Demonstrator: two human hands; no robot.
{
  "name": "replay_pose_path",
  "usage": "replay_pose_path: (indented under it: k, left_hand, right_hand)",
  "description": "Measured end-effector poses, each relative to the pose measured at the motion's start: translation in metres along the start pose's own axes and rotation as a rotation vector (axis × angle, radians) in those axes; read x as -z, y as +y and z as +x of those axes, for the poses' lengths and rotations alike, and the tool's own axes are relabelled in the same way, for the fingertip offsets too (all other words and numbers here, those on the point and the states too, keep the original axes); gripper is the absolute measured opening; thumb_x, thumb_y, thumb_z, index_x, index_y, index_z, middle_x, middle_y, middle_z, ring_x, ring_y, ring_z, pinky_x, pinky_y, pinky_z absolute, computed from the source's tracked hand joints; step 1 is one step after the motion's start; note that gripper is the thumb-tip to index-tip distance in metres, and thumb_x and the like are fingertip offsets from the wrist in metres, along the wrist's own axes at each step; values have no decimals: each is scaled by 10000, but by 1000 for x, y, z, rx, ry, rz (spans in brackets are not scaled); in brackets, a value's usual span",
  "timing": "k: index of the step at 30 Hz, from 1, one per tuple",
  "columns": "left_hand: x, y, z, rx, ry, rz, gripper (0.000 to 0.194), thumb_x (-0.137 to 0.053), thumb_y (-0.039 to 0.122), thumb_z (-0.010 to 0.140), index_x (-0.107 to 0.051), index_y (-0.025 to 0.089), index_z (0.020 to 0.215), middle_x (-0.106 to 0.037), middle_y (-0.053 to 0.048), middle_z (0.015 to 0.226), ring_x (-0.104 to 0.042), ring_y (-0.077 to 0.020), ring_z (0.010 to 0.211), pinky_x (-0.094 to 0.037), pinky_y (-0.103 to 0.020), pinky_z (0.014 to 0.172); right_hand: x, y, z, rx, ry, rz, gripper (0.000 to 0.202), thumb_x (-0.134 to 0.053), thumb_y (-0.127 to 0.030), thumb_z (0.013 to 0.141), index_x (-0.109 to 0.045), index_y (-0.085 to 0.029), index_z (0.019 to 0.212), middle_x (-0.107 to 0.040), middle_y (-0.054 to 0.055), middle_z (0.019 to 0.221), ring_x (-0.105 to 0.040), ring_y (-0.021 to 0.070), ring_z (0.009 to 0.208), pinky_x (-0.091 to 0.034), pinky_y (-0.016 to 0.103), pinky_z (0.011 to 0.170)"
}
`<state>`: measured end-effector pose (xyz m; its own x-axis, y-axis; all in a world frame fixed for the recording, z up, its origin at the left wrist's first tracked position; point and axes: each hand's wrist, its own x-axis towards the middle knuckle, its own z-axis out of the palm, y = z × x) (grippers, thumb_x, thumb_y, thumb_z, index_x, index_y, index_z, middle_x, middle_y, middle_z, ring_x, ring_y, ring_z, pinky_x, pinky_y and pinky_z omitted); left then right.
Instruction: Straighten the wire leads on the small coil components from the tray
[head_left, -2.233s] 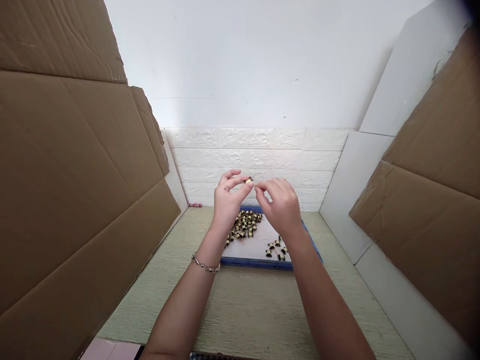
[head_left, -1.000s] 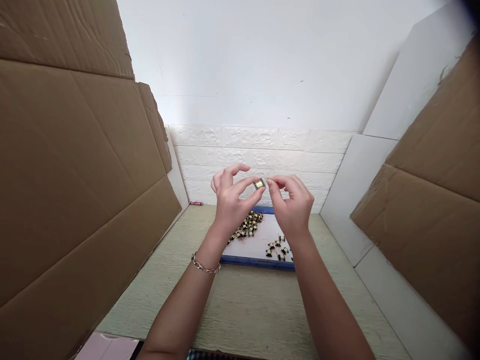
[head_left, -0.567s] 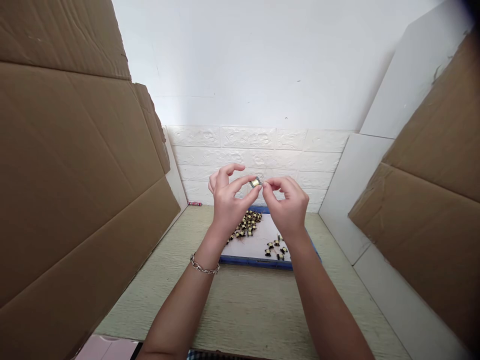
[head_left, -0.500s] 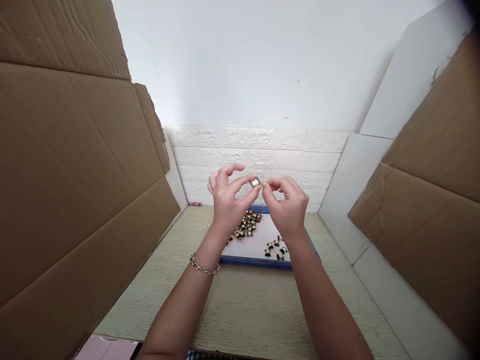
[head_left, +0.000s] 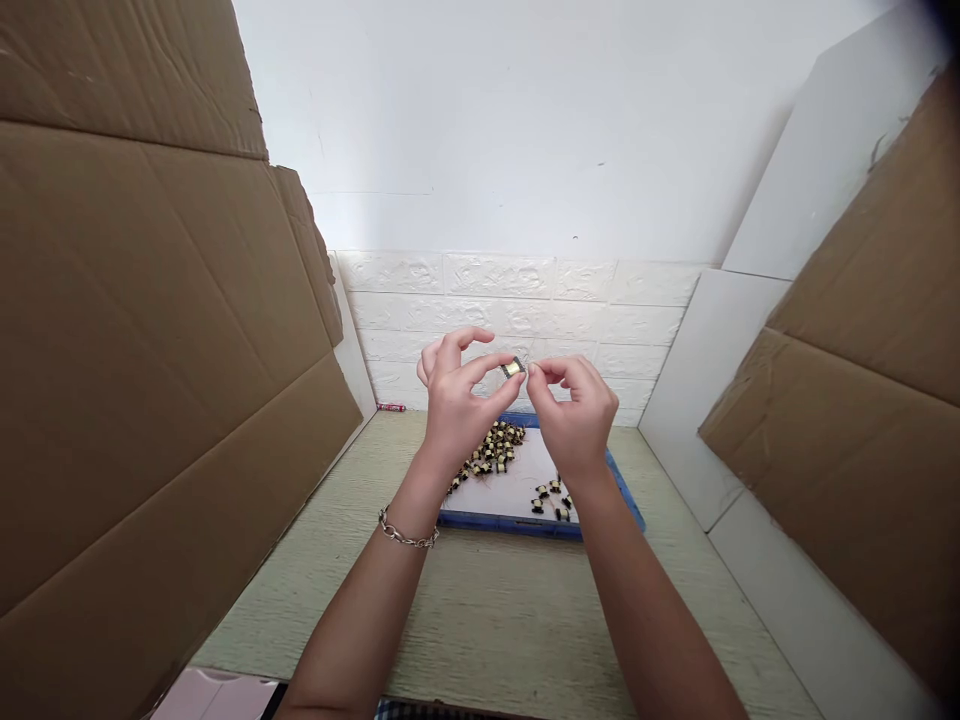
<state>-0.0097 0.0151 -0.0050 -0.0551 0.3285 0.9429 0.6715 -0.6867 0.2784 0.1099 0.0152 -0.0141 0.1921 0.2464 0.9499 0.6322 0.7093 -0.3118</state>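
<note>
Between thumb and index finger, my left hand (head_left: 459,395) holds a small transformer (head_left: 513,369) with a yellow-wrapped middle and dark ends lined with pins. It is raised above the tray. My right hand (head_left: 574,405) is closed in a pinch just right of the transformer's end. Whatever lies between those fingertips, perhaps a thin wire, is too fine to make out. Below, a blue-rimmed tray (head_left: 510,521) with a white bottom carries a heap of similar transformers (head_left: 499,445) on its left. Several more transformers (head_left: 555,487) lie spread near its right front, partly behind my right forearm.
Cardboard sheets stand on the left (head_left: 165,330) and on the right (head_left: 847,380). A white brick-patterned wall (head_left: 495,275) closes the back. The tray rests on a pale green wooden table (head_left: 495,610). A small red tube-shaped item (head_left: 391,407) lies at the back left.
The transformer has turned slightly in my left fingers. My right fingertips have shifted a little to the right, away from it.
</note>
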Motion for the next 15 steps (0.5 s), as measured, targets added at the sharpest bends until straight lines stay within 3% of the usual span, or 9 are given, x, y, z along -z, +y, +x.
replay_pose_path:
  k: [15]
  left_hand:
    - [3, 2, 0, 84, -8, -52, 108, -669, 274, 705, -694, 257, 808, -558, -20, 1075, -423, -197, 1007, -348, -369, 916]
  right_hand:
    - [-2, -3, -2, 40, 0, 10, 95, -561, -158, 762, -559, -196, 675, -596, -22, 628, -538, 113, 626, -425, 252, 603]
